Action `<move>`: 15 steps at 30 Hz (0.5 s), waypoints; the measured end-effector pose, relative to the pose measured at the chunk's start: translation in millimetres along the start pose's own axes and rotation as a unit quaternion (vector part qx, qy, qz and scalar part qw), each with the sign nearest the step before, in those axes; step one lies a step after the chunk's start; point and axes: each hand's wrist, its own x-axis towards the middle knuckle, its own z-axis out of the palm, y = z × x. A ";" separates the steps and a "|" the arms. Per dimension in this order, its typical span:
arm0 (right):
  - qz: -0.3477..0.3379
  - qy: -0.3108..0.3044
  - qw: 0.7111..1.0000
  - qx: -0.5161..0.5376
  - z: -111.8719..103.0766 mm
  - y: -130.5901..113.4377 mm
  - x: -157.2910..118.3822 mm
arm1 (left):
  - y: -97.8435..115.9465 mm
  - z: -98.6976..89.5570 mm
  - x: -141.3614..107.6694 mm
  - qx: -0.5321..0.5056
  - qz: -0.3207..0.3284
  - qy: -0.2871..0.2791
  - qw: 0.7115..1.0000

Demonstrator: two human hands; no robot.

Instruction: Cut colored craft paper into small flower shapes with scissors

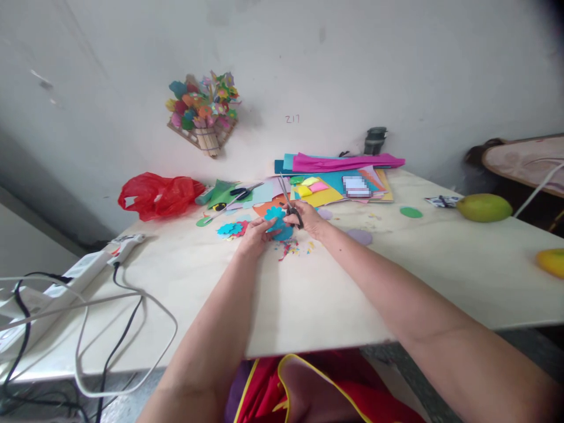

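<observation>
My left hand [257, 235] pinches a blue paper flower cutout [275, 216] with a scalloped edge. In my right hand [308, 218] is a pair of scissors [294, 215], its dark handles in the fingers and its blades pointing up and away. The fingers of my right hand are also close to the blue paper's right edge. Below the hands lie small coloured paper scraps [291, 249]. Left of my left hand sit a blue scalloped cutout [230, 229] and a red one [242, 228] partly beneath it.
Coloured sheets [328, 182], a phone [356, 187] and a second pair of scissors [240, 192] lie behind the hands. A red plastic bag [161, 195] is at the back left. A power strip [79, 270] with cables lies left; a mango [483, 208] sits right.
</observation>
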 end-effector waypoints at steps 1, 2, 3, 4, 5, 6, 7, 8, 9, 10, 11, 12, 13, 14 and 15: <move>-0.001 0.004 1.000 0.002 0.4 -0.1 0.2 | -0.1 0.5 -0.4 0.004 -0.004 -0.002 1.000; 0.000 0.009 1.000 0.004 0.2 0.1 0.6 | -0.1 1.0 -0.8 0.007 -0.005 -0.003 1.000; 0.000 0.013 1.000 0.009 -0.2 0.5 1.1 | 0.0 1.4 -1.2 0.009 -0.005 -0.005 1.000; -0.001 0.016 1.000 0.014 -1.0 1.1 1.8 | 0.2 1.8 -1.5 0.010 -0.005 -0.008 1.000; -0.002 0.020 1.000 0.020 -1.8 1.6 2.4 | 0.3 2.0 -1.7 0.011 -0.004 -0.011 1.000; -0.003 0.023 0.999 0.024 -2.7 2.0 3.0 | 0.4 2.1 -1.8 0.012 -0.003 -0.011 1.000; -0.005 0.026 0.999 0.026 -3.3 2.2 3.5 | 0.4 2.0 -1.8 0.013 -0.003 -0.010 1.000; -0.006 0.026 0.999 0.023 -3.8 2.3 3.9 | 0.3 1.9 -1.7 0.014 -0.004 -0.010 1.000; -0.006 0.024 1.000 0.016 -4.0 2.3 4.1 | 0.1 1.8 -1.6 0.015 -0.006 -0.011 1.000; -0.005 0.021 1.000 0.007 -3.9 2.2 4.2 | 0.0 1.8 -1.5 0.016 -0.008 -0.014 1.000; -0.004 0.018 1.000 -0.001 -3.7 2.1 4.3 | -0.2 1.9 -1.5 0.017 -0.010 -0.017 1.000; -0.001 0.014 1.000 -0.010 -3.2 2.1 4.2 | -0.4 2.2 -1.5 0.017 -0.011 -0.020 1.000; 0.003 0.008 1.000 -0.018 -2.7 2.3 4.1 | -0.6 2.5 -1.6 0.016 -0.012 -0.022 1.000; 0.007 0.001 1.000 -0.025 -2.1 2.5 4.0 | -0.9 2.9 -1.6 0.015 -0.012 -0.021 1.000; 0.011 -0.007 0.999 -0.030 -1.5 2.8 3.8 | -1.2 3.2 -1.6 0.014 -0.012 -0.018 1.000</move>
